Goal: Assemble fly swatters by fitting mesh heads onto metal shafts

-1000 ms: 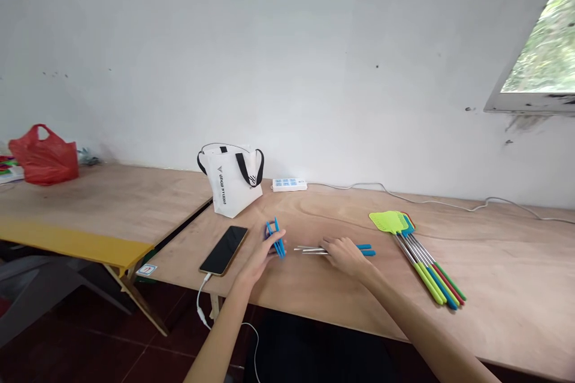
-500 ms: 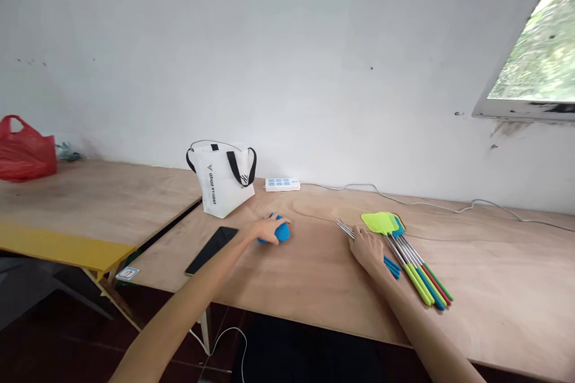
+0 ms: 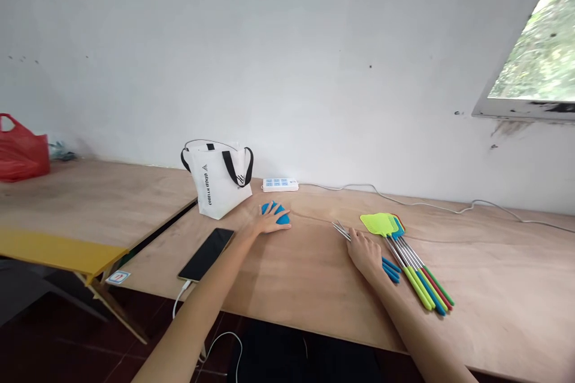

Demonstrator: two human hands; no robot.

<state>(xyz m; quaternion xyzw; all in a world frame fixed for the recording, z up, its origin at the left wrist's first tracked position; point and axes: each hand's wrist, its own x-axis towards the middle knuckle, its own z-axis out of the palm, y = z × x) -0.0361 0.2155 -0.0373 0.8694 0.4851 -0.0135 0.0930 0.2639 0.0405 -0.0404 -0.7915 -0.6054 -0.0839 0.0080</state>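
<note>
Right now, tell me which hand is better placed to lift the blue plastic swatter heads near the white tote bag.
Left. The left hand rests on the blue plastic swatter heads; the right hand lies apart, on the blue-handled metal rods.

Open counter in the middle, clutter on both flanks

Bare counter (image 3: 309, 278) lies between the left hand (image 3: 268, 222) and right hand (image 3: 366, 251) and along the near edge. A tote bag (image 3: 218, 182), power strip (image 3: 280, 184) and phone (image 3: 206, 254) crowd the left, and fly swatters (image 3: 415, 263) bar the right.
</note>
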